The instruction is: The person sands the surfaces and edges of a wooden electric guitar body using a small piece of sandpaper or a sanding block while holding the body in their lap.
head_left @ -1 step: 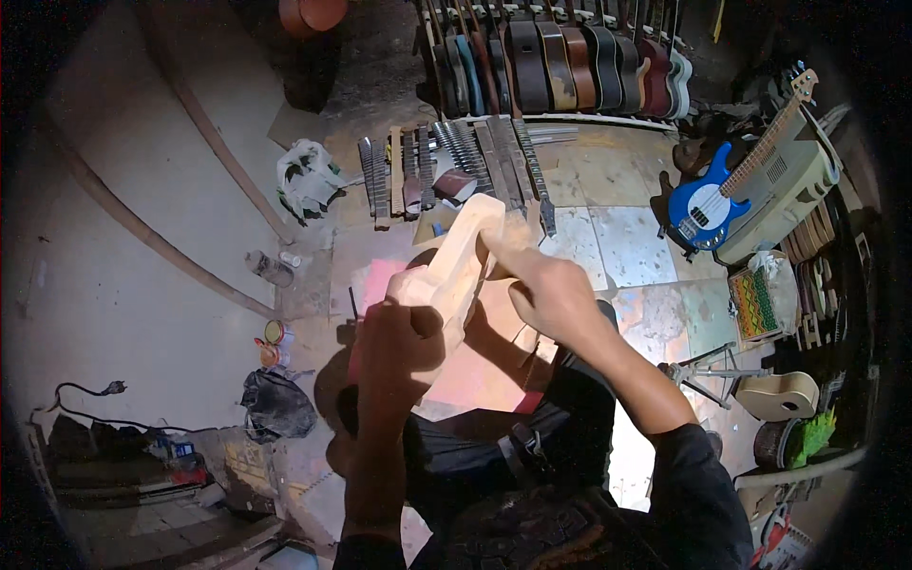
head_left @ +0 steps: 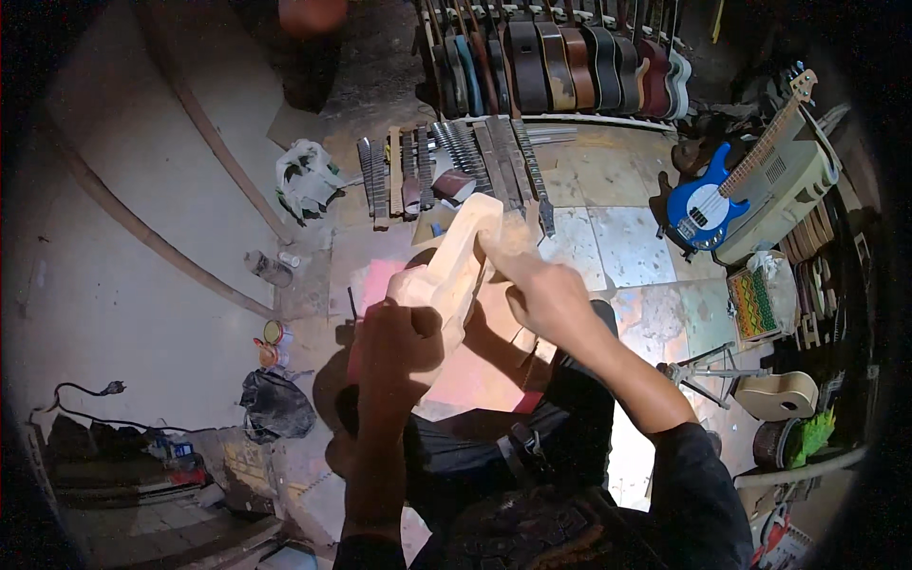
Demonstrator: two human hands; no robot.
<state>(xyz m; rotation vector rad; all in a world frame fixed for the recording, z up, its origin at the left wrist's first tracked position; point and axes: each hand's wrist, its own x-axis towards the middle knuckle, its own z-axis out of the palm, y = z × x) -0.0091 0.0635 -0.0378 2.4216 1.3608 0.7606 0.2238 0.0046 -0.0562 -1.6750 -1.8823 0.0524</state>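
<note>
Clasps wood piece (head_left: 454, 253) over pink surface (head_left: 489, 372) with left hand (head_left: 404, 337), long axis slanting forward-right; places right hand (head_left: 554, 296) nearer far end, with bent fingers (head_left: 505, 262) beside right edge, grip indiscernible.

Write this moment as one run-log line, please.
left hand: grips pale wooden piece; right hand: fingers at its upper part; right side: blue bass guitar; far side: row of guitars

Tiled floor (head_left: 575, 244) carries fretted strips (head_left: 463, 149), tins (head_left: 275, 332), a dark bundle (head_left: 275, 406).
</note>
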